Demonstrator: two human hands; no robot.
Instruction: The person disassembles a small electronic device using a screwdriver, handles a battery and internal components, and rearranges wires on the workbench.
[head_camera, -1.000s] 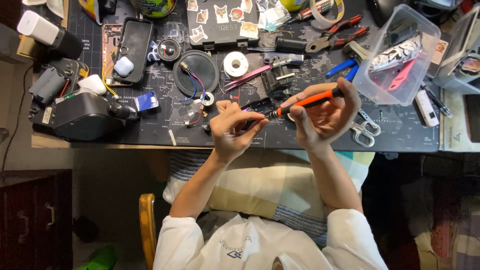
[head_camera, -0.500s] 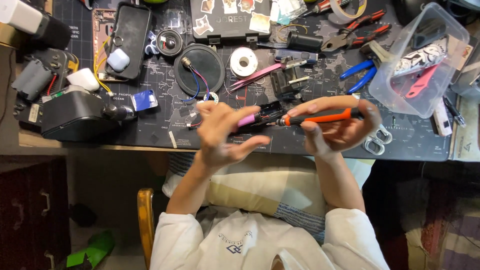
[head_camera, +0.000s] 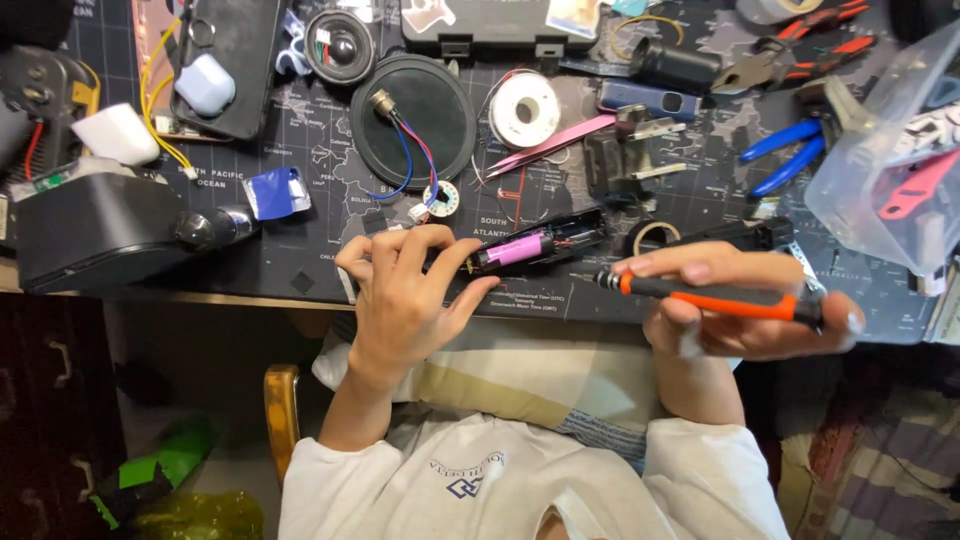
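My left hand (head_camera: 405, 295) rests on the near end of an opened black device (head_camera: 530, 248), which holds a pink cylindrical battery. The device lies on the dark desk mat (head_camera: 300, 250) near the front edge. My right hand (head_camera: 740, 310) grips an orange-handled screwdriver (head_camera: 700, 295) held level. Its black tip points left toward the device and stops just short of it. The left fingers are curled over the device's end, pressing it to the mat.
Pink tweezers (head_camera: 560, 145), a white solder spool (head_camera: 525, 108) and a round black disc with red and blue wires (head_camera: 412, 118) lie behind the device. Blue-handled pliers (head_camera: 785, 155) and a clear plastic box (head_camera: 890, 170) sit at right. A black machine (head_camera: 90, 230) stands at left.
The device has gone from being held up between both hands down onto the mat. My left hand now pins its end. The screwdriver has come off it and lies level in my right hand.
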